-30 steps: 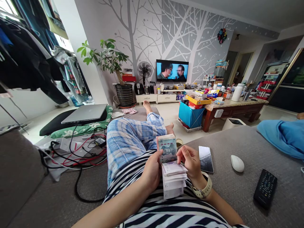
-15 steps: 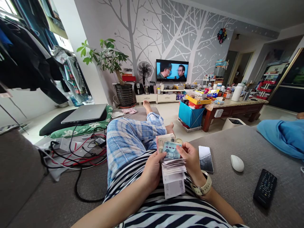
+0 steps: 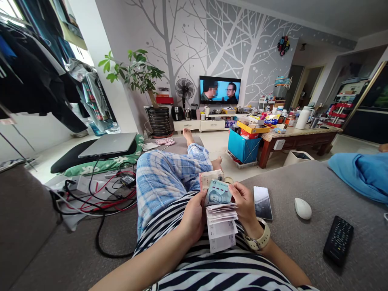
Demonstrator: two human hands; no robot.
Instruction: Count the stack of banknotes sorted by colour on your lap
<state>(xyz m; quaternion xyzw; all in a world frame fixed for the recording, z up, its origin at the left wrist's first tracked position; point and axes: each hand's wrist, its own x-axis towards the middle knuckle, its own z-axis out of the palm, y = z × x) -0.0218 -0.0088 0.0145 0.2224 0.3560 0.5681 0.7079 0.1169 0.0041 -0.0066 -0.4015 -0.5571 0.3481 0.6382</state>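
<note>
A stack of banknotes (image 3: pixel 209 178) is held upright above my lap, with a blue-green note marked 10 (image 3: pixel 218 193) at its front. My left hand (image 3: pixel 194 212) is closed on the stack from the left, thumb along the front note's edge. On the other side, my right hand (image 3: pixel 244 202) pinches the blue-green note near its upper right edge. Several pale notes (image 3: pixel 222 228) hang folded down in layers below, between both hands, over my striped shirt. The lower fingers of each hand are partly hidden behind the notes.
Right of my hands, a phone (image 3: pixel 262 203), a white mouse (image 3: pixel 302 208) and a black remote (image 3: pixel 338 241) lie on the grey sofa (image 3: pixel 285 250). Tangled cables (image 3: pixel 103 198) and a closed laptop (image 3: pixel 108 144) are at left. A cluttered table (image 3: pixel 298 131) stands ahead.
The blue-green note has tilted and risen slightly, showing more of its face. My left thumb has shifted off its front toward the edge. The pale notes below have moved a little.
</note>
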